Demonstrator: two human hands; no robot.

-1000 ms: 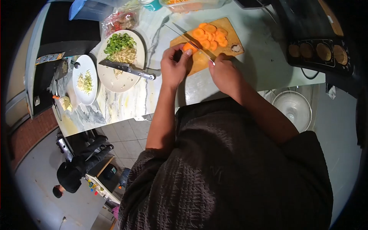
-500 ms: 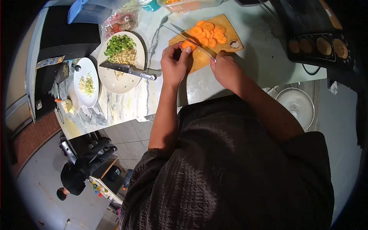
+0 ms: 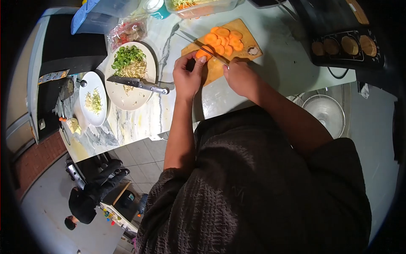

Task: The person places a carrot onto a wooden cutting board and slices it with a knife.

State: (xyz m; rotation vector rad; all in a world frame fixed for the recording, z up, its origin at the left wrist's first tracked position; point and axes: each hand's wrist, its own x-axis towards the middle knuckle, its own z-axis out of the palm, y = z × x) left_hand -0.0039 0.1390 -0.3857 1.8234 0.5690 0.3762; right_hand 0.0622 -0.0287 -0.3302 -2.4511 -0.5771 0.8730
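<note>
My left hand (image 3: 187, 81) is closed around an orange carrot piece (image 3: 202, 53), pinching it over the near left part of a wooden cutting board (image 3: 216, 73). In my right hand (image 3: 244, 79) is a kitchen knife (image 3: 214, 56), its handle hidden by my fingers. The blade points away to the left and lies across the carrot piece, close to its cut face; I cannot tell how deep it sits. Several round carrot slices (image 3: 223, 40) lie overlapping on the board beyond the blade. A small pale piece (image 3: 253, 51) rests at the board's right corner.
Left of my hands, a second knife (image 3: 137, 84) lies across a round plate (image 3: 127, 99) with chopped greens (image 3: 129, 59) and sprouts. An oval white dish (image 3: 94, 117) holds chopped bits. A plastic container (image 3: 203, 9) stands behind; a black appliance (image 3: 344, 53) is at right. Another person (image 3: 82, 205) is lower left.
The whole view has shifted slightly. My right hand and the knife have moved a little relative to the board, and the carrot piece's cut face shows more. Both grips stay the same.
</note>
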